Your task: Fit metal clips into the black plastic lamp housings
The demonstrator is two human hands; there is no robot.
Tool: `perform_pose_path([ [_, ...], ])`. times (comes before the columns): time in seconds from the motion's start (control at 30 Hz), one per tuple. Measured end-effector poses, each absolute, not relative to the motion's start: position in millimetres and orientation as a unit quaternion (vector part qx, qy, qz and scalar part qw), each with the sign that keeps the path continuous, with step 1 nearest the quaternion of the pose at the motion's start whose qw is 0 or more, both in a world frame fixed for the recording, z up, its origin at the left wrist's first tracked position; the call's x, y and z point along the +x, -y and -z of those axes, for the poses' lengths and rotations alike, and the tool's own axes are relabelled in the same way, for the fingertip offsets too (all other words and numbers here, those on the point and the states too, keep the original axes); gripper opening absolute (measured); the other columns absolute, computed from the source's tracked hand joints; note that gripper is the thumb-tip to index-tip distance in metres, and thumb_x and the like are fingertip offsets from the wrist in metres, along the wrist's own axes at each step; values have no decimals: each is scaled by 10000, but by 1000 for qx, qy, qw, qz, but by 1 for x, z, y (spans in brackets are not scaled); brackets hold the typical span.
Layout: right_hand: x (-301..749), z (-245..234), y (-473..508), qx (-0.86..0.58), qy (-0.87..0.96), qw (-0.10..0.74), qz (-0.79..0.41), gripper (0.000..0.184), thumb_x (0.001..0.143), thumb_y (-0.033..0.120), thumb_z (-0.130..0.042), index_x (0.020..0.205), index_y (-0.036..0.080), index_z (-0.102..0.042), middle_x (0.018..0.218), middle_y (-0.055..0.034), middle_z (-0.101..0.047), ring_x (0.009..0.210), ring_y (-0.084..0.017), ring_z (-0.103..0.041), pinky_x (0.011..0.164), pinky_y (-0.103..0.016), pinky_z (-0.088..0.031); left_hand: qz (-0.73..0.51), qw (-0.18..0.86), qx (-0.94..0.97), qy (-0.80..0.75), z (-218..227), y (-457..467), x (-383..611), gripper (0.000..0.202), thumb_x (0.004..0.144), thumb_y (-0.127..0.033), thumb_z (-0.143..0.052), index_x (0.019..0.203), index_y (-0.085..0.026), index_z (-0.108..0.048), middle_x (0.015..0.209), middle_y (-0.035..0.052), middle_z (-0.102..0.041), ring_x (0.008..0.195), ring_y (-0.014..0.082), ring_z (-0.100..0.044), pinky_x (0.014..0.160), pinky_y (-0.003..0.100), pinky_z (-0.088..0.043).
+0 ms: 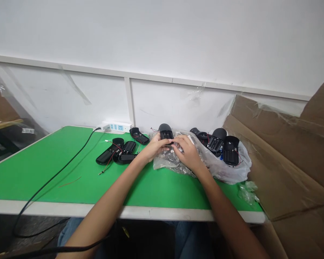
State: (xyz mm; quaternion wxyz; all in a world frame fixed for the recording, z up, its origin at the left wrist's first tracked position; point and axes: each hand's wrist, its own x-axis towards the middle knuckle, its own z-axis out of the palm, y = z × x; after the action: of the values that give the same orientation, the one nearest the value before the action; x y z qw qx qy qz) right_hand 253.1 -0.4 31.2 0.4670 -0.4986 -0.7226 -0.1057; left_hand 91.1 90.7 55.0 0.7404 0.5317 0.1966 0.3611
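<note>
Black casing (165, 130): smooth, domed upper end; slotted bay below, facing you
Red wire (154, 130): thin, showing at the casing's left side
Pose: domed end up
Place: in your left hand (156, 146), right hand (187, 150) fingertips at its lower edge

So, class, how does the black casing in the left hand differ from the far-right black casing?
The held casing is raised in the left hand; the far-right casing lies on a white plastic bag.
The held casing's top end looks rounded; the far-right casing's flares outward.
Both are black, with grooved recesses.
</note>
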Motion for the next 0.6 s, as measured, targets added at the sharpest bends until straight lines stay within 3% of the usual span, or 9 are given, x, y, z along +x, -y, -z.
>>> perform_pose_path([
  [0.27, 254, -32, 0, -437, 741, 439, 258, 174, 1040, 190, -586, 1171, 213, -699, 1076, -95, -755, 1000, -222, -727, 870, -370, -610, -345, 760, 521, -181, -59, -89, 89, 429, 665, -214, -829, 983, -199, -542, 866, -21, -665, 722, 113, -671, 627, 207, -559],
  [0.6, 254, -29, -1, -430, 746, 430, 271, 132, 1037, 177, -587, 1134, 211, -668, 1071, -96, -744, 986, -219, -719, 853, -370, -605, -334, 765, 521, -177, -58, -90, 88, 495, 640, -226, -825, 1039, -206, -532, 893, -22, -651, 717, 108, -653, 630, 208, -546],
])
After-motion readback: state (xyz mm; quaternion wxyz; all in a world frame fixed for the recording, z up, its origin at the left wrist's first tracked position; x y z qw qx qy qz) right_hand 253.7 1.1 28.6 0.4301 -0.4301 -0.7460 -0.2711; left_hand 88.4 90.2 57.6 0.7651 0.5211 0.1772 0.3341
